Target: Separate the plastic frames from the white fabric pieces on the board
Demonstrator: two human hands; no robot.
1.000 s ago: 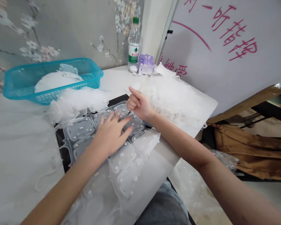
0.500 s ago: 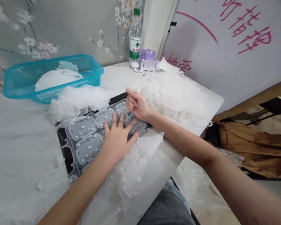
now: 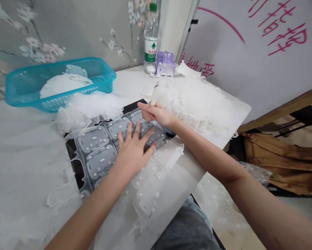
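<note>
My left hand (image 3: 133, 151) lies flat with its fingers spread on a translucent moulded plastic sheet (image 3: 98, 152), which has rows of grey rounded pads with small white studs. The sheet rests on a black mat (image 3: 73, 160). My right hand (image 3: 157, 114) sits just above the sheet's far edge, closed around a tool with a pale handle (image 3: 154, 93). The handle stands up from my fist, and the tool's tip is hidden by my fingers. Loose white trimmed plastic (image 3: 195, 104) is heaped just beyond my right hand.
A turquoise plastic basket (image 3: 104, 69) holds a white stack at the back left, with more white plastic (image 3: 93, 106) beside it. A water bottle (image 3: 150, 38) and a purple tissue box (image 3: 165, 64) stand at the far edge. A brown bag (image 3: 283, 159) lies on the floor at right.
My right hand has turned from a thumb-up fist to a lower grip, showing the pale handle upright. My left hand has spread its fingers on the sheet, and the view has shifted slightly.
</note>
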